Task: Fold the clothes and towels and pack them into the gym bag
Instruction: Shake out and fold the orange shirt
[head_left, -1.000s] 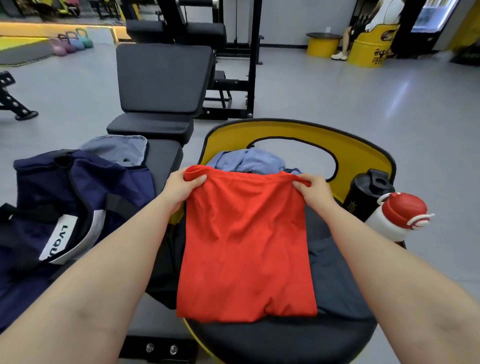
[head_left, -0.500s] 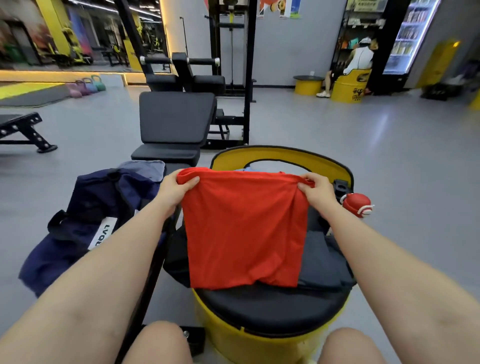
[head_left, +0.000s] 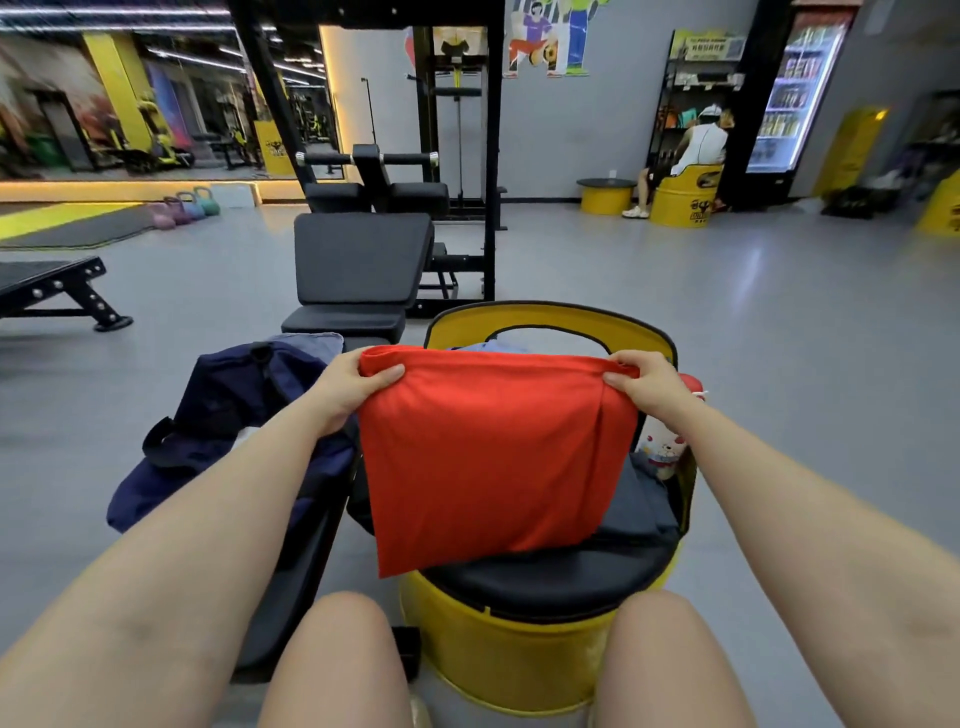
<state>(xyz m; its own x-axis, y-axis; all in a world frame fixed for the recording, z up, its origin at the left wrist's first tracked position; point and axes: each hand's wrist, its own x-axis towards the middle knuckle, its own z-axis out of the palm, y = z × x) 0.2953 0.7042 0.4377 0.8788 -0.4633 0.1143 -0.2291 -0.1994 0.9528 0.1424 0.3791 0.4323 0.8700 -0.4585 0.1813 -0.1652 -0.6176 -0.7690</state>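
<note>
Garment: a red garment (head_left: 493, 457) is held up at the centre of the frame, folded to a rough rectangle, its top edge stretched level and its lower edge hanging down over the black seat pad (head_left: 545, 577).
Left hand: the left hand (head_left: 345, 387) is closed on the garment's upper left corner, the thumb laid over the front of the cloth and the fingers curled behind it.
Right hand: the right hand (head_left: 641, 384) is pinched on the upper right corner in the same way, so that a vertical pleat is pulled into the cloth below it.
Change: against the frame a second earlier, where most of the garment lay flat on the seat, the cloth is now raised higher and hangs nearly clear of the pad; the view is also tipped further up the gym.
Meaning for the task: the lift is judged to be the start of a further fold or of the carry to the bag; this piece is not yet packed.
Gym bag: the navy gym bag (head_left: 228, 415) is slumped at centre left of the frame, on the bench (head_left: 358, 270) just beside the seat, partly hidden by the left forearm.
Other clothes: a dark garment (head_left: 634, 512) is spread on the seat under the red one, and a blue cloth (head_left: 488, 347) is glimpsed behind its top edge, so more folding is judged to remain.
Seat: the yellow drum seat (head_left: 519, 654) is set at lower centre.
Bottle: a red-capped bottle (head_left: 662, 447) is stood at the seat's right side, largely hidden by the right wrist.
</note>
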